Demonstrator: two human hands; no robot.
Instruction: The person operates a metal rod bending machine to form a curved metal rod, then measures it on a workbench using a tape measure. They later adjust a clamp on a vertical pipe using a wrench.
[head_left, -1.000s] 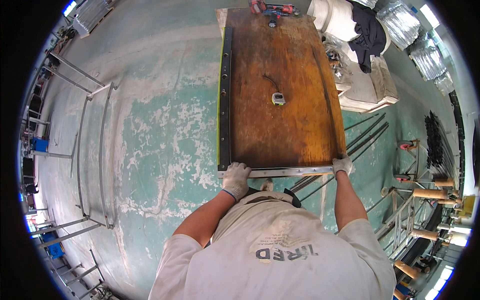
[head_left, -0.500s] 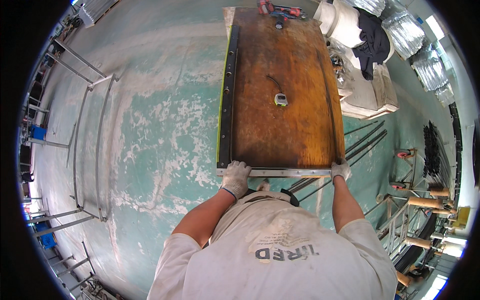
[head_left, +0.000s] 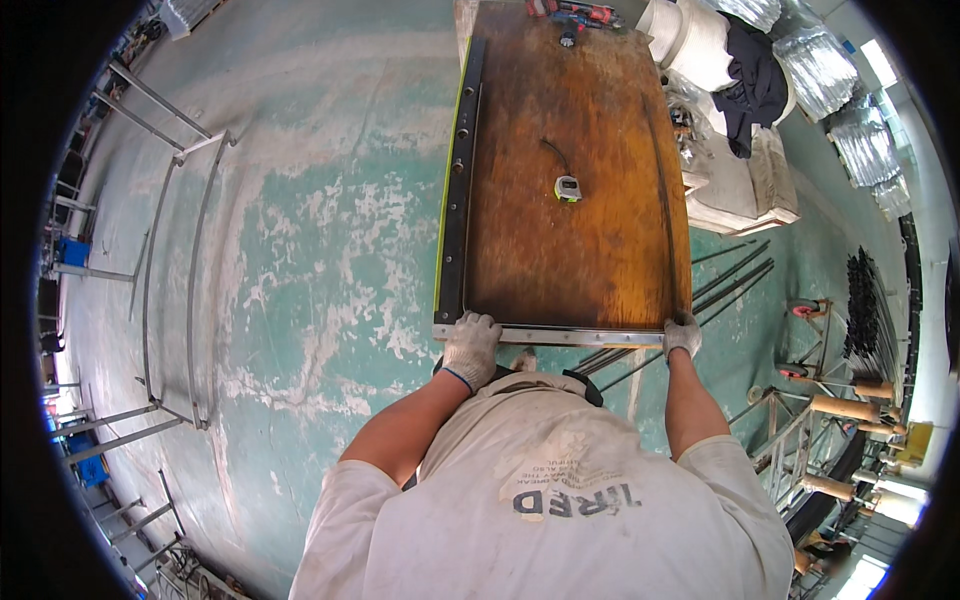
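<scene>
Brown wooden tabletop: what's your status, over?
White-gloved left hand and right hand at opposite ends of silver metal strip. Strip along near edge of tabletop. Lime-and-white tape measure farther up, untouched.

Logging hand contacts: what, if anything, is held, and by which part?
The light metal strip edging the board, apparently: left hand near its left end, right hand at its right end, perhaps gripping the board too.

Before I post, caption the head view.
Gloved left hand and right hand at a metal strip, tape measure on the brown tabletop.
</scene>
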